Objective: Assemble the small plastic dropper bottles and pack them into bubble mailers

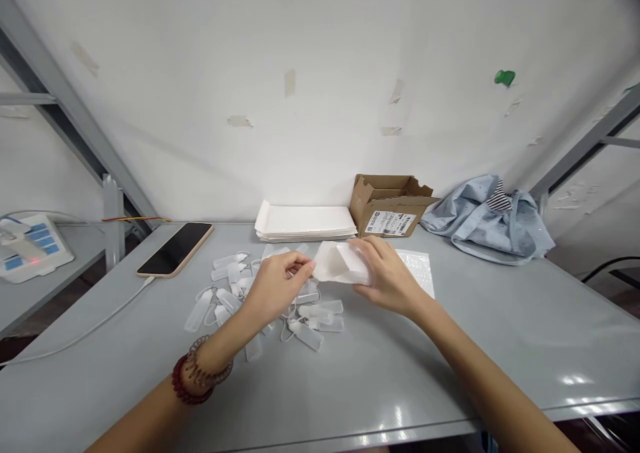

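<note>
A white padded envelope (pixel 333 263) is held up above the table, its mouth gaping toward the left. My right hand (pixel 383 273) is closed around its right part. At the left edge of the mouth, my left hand (pixel 283 280) pinches the envelope's rim between thumb and fingertips. Under and around my left hand lies a loose pile of small translucent plastic pieces with thin white cord loops (pixel 306 335); part of the pile is hidden by the hand and forearm. Another white bubble-textured mailer (pixel 423 270) lies flat behind my right hand, partly covered by it.
Against the wall rests a stack of white envelopes (pixel 306 222), beside an open cardboard box (pixel 390 216) with labels. A light blue cloth bag (pixel 493 223) lies at the back right. On the left are a phone (pixel 175 248) with its charging cable (pixel 107 321) and a power strip (pixel 37 246).
</note>
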